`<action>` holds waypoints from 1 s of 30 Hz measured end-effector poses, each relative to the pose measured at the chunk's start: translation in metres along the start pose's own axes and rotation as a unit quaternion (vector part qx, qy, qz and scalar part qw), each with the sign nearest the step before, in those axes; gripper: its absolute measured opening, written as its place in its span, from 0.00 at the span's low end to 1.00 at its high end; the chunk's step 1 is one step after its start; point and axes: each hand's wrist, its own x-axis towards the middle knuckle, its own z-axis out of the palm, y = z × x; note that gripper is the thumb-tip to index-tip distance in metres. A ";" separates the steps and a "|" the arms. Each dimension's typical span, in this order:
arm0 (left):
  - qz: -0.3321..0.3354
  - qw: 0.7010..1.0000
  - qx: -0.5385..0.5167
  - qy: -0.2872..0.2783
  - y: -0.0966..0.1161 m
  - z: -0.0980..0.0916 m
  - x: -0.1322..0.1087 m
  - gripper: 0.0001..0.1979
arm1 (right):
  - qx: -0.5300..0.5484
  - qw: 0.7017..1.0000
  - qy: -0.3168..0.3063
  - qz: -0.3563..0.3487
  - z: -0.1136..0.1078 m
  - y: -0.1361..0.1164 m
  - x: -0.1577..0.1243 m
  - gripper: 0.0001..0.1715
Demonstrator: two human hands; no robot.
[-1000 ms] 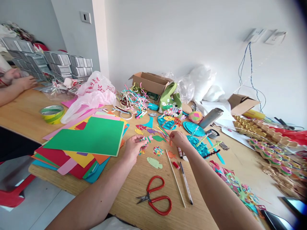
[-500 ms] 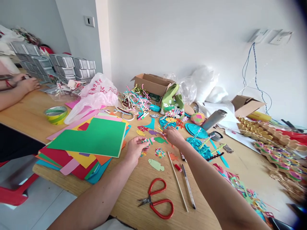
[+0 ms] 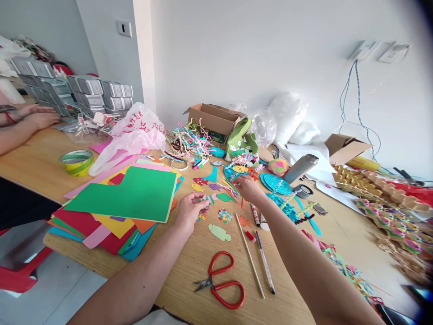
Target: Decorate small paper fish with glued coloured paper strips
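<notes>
My left hand [image 3: 190, 211] pinches a small green striped paper fish [image 3: 207, 201] with a pink tail, above the wood table. Further forward, my right hand [image 3: 249, 187] bends over a bunch of thin coloured paper strips [image 3: 230, 188], its fingers closed; whatever is between them is hidden. Beside it is a blue round piece [image 3: 229, 171] decorated with paper fish. Between the hands lie a green paper leaf-like shape [image 3: 224, 197], a purple fish [image 3: 214, 186] and a dotted round piece [image 3: 224, 215]. A pale green paper fish [image 3: 219, 232] is nearer to me.
Red-handled scissors [image 3: 219, 280], a wooden stick [image 3: 249, 255] and a pen [image 3: 265, 262] lie in front. Coloured paper sheets [image 3: 122, 194] are stacked left, beside tape [image 3: 77, 161]. A metal cylinder [image 3: 302, 168] leans at right. Another person's hands [image 3: 40, 116] rest far left.
My right hand has shifted slightly right, uncovering more of a marker and a round white item beside its forearm. My left hand keeps its pinch on the fish. The other person's hand has flattened.
</notes>
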 end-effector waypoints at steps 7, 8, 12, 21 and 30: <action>0.005 1.000 -0.005 -0.002 -0.001 0.000 0.001 0.21 | 0.023 0.999 -0.046 0.012 -0.004 0.009 -0.018 0.15; 0.007 1.000 -0.005 -0.004 -0.001 0.000 0.001 0.21 | 0.024 0.998 -0.057 0.011 -0.004 0.007 -0.022 0.13; 0.010 1.000 -0.003 -0.010 -0.002 -0.001 0.000 0.21 | 0.017 0.996 -0.086 0.006 -0.002 -0.003 -0.034 0.09; 0.005 1.000 -0.003 -0.009 -0.001 0.000 0.001 0.21 | -0.026 0.995 -0.087 0.040 0.000 -0.009 -0.034 0.11; -0.002 1.000 0.006 -0.003 -0.001 0.000 0.000 0.21 | -0.037 0.995 -0.047 0.075 -0.002 -0.010 -0.007 0.18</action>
